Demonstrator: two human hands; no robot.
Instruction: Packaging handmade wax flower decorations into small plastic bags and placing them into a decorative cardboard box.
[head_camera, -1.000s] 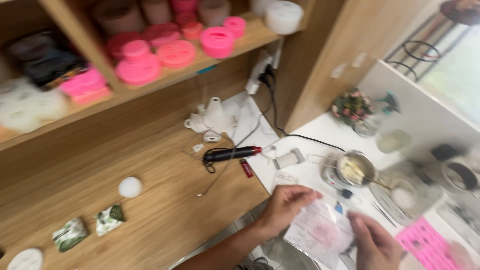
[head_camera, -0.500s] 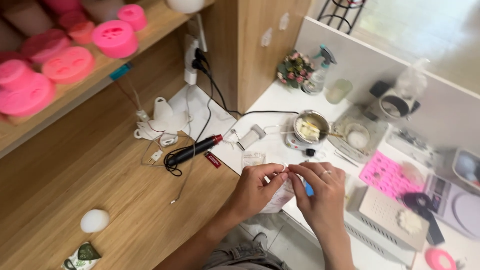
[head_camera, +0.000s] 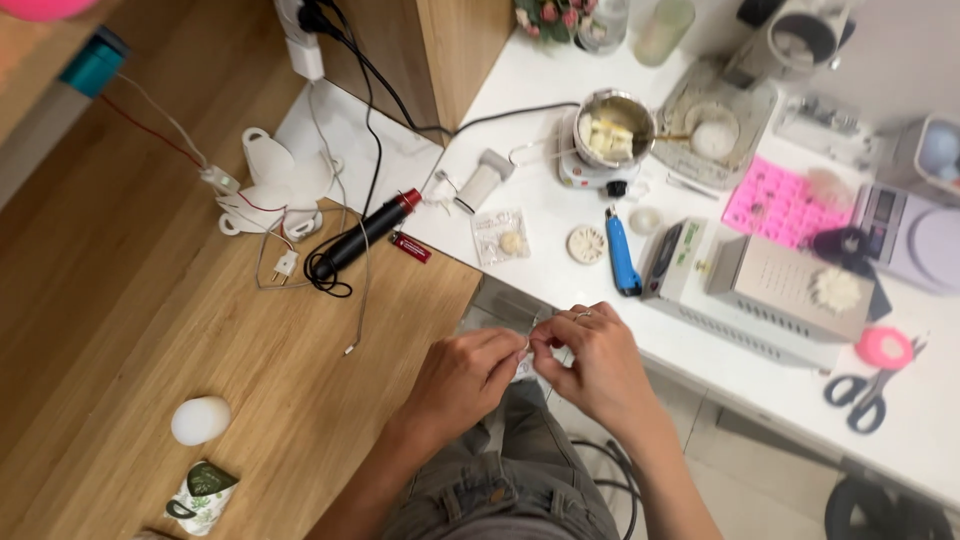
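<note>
My left hand (head_camera: 465, 375) and my right hand (head_camera: 590, 365) meet over my lap, just off the front edge of the white table (head_camera: 740, 375). Both pinch a small clear packet (head_camera: 524, 352) between their fingertips; most of it is hidden by the fingers. My right hand wears a ring. On the table beyond the hands lie another small clear packet with a pale disc (head_camera: 505, 237), a loose pale round disc (head_camera: 586, 243) and a blue pen-shaped tool (head_camera: 622, 265).
A black-and-red heat tool (head_camera: 360, 235) with its cable and a red lighter (head_camera: 411, 247) lie on the wooden top. Farther right are a metal pot (head_camera: 615, 130), pink mould (head_camera: 780, 205), grey box (head_camera: 790, 290), scissors (head_camera: 860, 395). A white egg shape (head_camera: 200, 420) is at left.
My hands have come together and drawn back off the table toward my lap, pinching the small packet. The view has swung right and down, so the shelf of pink moulds has left the frame.
</note>
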